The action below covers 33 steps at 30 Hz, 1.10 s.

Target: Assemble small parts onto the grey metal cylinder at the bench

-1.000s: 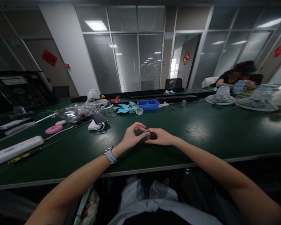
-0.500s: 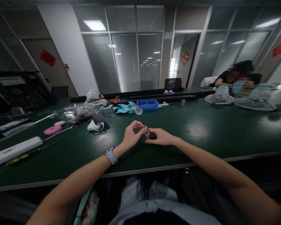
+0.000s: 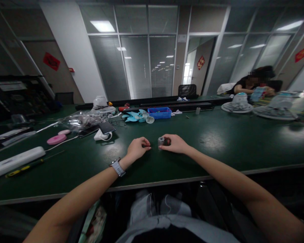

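A small silvery metal cylinder (image 3: 160, 143) stands upright on the green table (image 3: 192, 168) in front of me. My right hand (image 3: 176, 144) holds it from the right, between thumb and fingers. Just to the left of the cylinder, apart from it, is my left hand (image 3: 138, 147). Its thumb and fingertips are pressed together near the table top, and what they hold, if anything, is too small to make out.
A blue bin (image 3: 159, 113) and light-blue fan blades (image 3: 135, 116) lie beyond my hands. Leftward are a white adapter (image 3: 103, 135), a pink disc (image 3: 56, 139), a power strip (image 3: 17, 162) and a screwdriver (image 3: 25, 168). A person (image 3: 245, 84) sits at the far right near fan parts (image 3: 237, 105).
My left hand has moved left and down, away from the cylinder, and its fingers have closed together. My right hand still holds the cylinder, whose top now shows.
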### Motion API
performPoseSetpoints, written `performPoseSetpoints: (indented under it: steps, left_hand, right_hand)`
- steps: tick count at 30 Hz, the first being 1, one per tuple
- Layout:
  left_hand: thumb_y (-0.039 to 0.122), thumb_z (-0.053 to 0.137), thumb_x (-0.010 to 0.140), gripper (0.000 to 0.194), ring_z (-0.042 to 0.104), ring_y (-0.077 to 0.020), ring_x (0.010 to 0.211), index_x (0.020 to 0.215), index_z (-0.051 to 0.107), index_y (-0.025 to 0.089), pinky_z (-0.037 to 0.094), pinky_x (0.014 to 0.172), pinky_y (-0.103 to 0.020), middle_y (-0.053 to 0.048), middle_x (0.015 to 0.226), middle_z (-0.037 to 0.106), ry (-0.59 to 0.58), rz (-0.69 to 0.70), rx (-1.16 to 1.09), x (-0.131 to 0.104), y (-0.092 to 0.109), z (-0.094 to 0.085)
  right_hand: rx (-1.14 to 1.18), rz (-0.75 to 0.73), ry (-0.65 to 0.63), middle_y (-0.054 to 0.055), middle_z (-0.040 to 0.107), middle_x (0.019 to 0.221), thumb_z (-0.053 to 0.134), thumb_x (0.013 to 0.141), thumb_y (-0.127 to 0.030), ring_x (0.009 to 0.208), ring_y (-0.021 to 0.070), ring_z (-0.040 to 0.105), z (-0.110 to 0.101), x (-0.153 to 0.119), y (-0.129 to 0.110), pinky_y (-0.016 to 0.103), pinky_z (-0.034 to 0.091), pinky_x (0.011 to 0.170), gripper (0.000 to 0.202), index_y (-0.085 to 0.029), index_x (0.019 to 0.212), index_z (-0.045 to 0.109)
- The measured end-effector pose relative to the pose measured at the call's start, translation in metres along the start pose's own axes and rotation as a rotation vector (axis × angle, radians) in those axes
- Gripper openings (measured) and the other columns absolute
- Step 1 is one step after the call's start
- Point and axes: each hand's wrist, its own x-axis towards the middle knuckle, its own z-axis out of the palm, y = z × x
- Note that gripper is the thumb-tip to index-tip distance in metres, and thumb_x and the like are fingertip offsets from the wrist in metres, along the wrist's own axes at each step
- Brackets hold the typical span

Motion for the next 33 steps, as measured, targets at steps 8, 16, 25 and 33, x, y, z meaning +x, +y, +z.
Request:
performPoseSetpoints:
  steps: [8,16,25,33]
  left_hand:
    - [0.027,0.074,0.071,0.022,0.069,-0.0230,0.084,0.089,0.061,0.025,0.048,0.076,-0.034,0.002,0.078,0.075,0.065,0.019,0.036,-0.002,0.006,-0.003]
    - [0.031,0.067,0.079,0.023,0.067,-0.0196,0.089,0.096,0.055,0.021,0.046,0.078,-0.032,-0.002,0.091,0.073,0.375,0.265,-0.188,-0.008,0.031,-0.005]
    - [0.024,0.066,0.080,0.026,0.067,-0.0200,0.092,0.101,0.051,0.021,0.047,0.088,-0.037,-0.003,0.089,0.072,0.251,0.352,-0.258,-0.013,0.040,-0.001]
    - [0.025,0.063,0.082,0.024,0.068,-0.0188,0.090,0.101,0.050,0.020,0.048,0.085,-0.033,-0.004,0.090,0.072,0.204,0.328,-0.263,-0.014,0.044,-0.005]
  right_hand:
    - [0.065,-0.030,-0.013,0.002,0.065,0.079,0.068,0.072,-0.049,0.062,0.0106,0.052,0.001,0.001,0.005,0.022,0.037,0.058,0.041,-0.019,0.101,0.066]
    - [0.141,-0.086,-0.056,0.001,0.065,0.076,0.069,0.071,-0.054,0.056,0.0092,0.051,0.007,-0.001,-0.005,0.022,0.034,0.055,0.048,-0.018,0.104,0.067]
    - [0.088,-0.126,-0.097,-0.002,0.060,0.064,0.066,0.075,-0.053,0.053,0.0089,0.052,0.006,-0.005,-0.013,0.020,0.031,0.054,0.044,-0.020,0.104,0.067]
    - [0.098,-0.130,-0.103,-0.002,0.062,0.069,0.067,0.076,-0.050,0.054,0.0087,0.052,0.004,-0.006,-0.016,0.020,0.032,0.054,0.040,-0.019,0.101,0.067]
